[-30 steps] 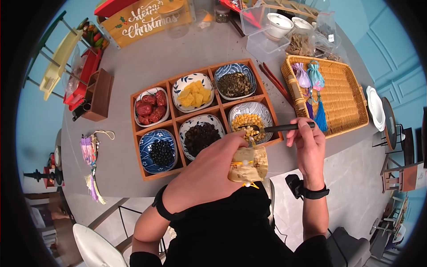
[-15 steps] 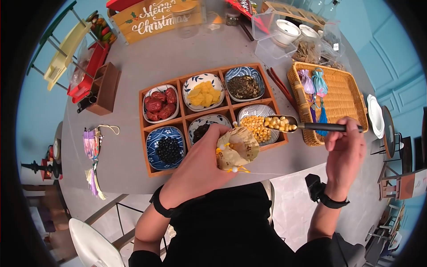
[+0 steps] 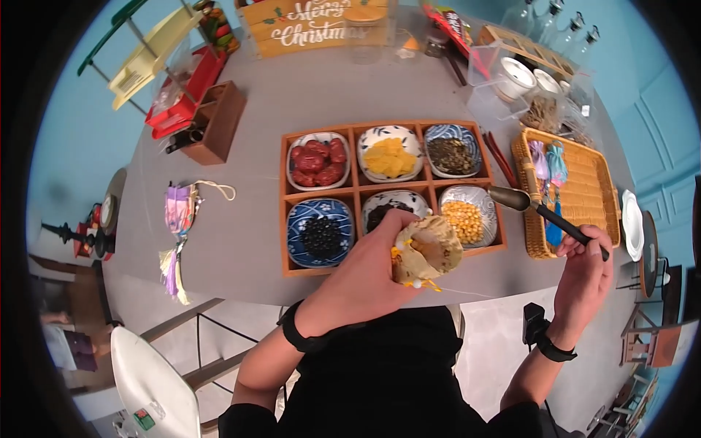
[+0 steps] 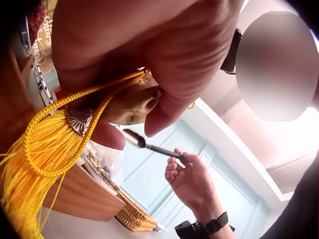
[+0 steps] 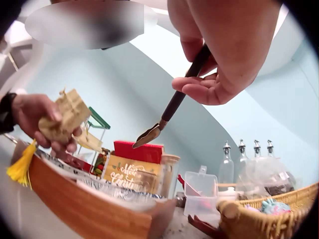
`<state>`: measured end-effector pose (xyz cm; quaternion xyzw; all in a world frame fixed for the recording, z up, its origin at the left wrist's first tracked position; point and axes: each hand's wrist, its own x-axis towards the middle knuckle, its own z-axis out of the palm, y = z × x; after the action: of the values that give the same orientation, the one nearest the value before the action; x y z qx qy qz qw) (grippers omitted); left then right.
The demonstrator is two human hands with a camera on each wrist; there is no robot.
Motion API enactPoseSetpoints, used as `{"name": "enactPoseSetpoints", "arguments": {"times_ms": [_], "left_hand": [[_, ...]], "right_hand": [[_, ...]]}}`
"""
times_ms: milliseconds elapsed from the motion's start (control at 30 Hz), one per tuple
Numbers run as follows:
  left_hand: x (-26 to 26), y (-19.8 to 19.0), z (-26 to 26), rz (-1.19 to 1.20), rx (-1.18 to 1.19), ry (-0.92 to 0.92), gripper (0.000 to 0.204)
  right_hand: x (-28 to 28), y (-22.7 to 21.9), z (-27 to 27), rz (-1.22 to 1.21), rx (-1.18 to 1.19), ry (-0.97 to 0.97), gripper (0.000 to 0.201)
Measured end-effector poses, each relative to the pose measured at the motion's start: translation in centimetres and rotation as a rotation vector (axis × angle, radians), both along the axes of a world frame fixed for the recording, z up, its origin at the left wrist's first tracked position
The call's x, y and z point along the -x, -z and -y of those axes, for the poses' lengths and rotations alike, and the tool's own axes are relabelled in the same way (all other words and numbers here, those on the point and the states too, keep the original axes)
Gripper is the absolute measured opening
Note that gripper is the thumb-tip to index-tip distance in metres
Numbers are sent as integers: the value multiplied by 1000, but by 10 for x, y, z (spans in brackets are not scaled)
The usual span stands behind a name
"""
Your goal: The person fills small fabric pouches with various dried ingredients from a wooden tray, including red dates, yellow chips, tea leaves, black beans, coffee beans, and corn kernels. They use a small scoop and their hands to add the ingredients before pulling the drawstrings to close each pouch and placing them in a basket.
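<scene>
My left hand (image 3: 361, 266) grips a small gold fabric pouch (image 3: 432, 255), its mouth spread and facing up, in front of the wooden compartment tray (image 3: 394, 184). A yellow tassel (image 4: 55, 149) hangs from the pouch in the left wrist view. Out to the right, my right hand (image 3: 586, 277) holds a metal scoop (image 3: 513, 198) by its black handle; no kernels show in its bowl. Corn kernels (image 3: 462, 221) fill the patterned dish nearest the pouch. Other dishes hold red dates (image 3: 318, 162), yellow slices (image 3: 392, 157), dried leaves (image 3: 453, 155), black beans (image 3: 321, 236) and dark dried pieces (image 3: 380, 214), partly hidden by my left hand.
At right, a wicker basket (image 3: 588, 190) holds two tasselled pouches, with red-brown tongs (image 3: 500, 159) between it and the tray. Another tasselled pouch (image 3: 179, 208) lies left. Clear plastic boxes (image 3: 496, 98) and a Christmas crate (image 3: 314, 29) stand behind.
The scoop was in the corn, then came up loaded with kernels; now its bowl looks empty and it has moved right. The pouch's mouth has turned upward. The head view has shifted.
</scene>
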<state>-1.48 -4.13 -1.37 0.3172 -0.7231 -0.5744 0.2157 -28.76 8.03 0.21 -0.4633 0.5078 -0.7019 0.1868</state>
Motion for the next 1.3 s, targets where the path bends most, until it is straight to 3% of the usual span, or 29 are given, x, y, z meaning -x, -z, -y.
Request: {"name": "enactPoseSetpoints", "arguments": {"times_ms": [267, 333, 400, 533, 567, 667, 733, 867, 1033, 1200, 1300], "left_hand": [[-21, 6, -14, -131, -133, -29, 59], [-31, 6, -18, -208, 26, -39, 57], [-42, 19, -19, -249, 20, -41, 56], [-53, 29, -20, -417, 21, -77, 53], [-58, 36, -18, -479, 12, -20, 65], [-49, 32, -22, -450, 73, -103, 51], [-52, 32, -16, -427, 202, -40, 53], [-42, 21, -17, -324, 100, -32, 57], [-11, 6, -17, 40, 11, 189, 56], [23, 14, -17, 1, 107, 242, 53], [32, 8, -18, 101, 118, 250, 53]], "right_hand": [[-12, 46, -1, 193, -245, 288, 31], [-18, 52, -3, 315, -222, 382, 32], [-18, 54, -10, 342, -180, 387, 32], [-14, 48, -17, 331, -106, 324, 28], [-14, 47, -16, 301, -90, 292, 26], [-12, 45, -14, 284, -95, 230, 23], [-11, 43, -8, 259, -113, 208, 24], [-4, 37, 1, 185, -230, 186, 25], [6, 35, 28, 179, -364, 64, 23], [14, 37, 39, 120, -446, -148, 19], [20, 31, 39, 143, -421, -129, 19]]}}
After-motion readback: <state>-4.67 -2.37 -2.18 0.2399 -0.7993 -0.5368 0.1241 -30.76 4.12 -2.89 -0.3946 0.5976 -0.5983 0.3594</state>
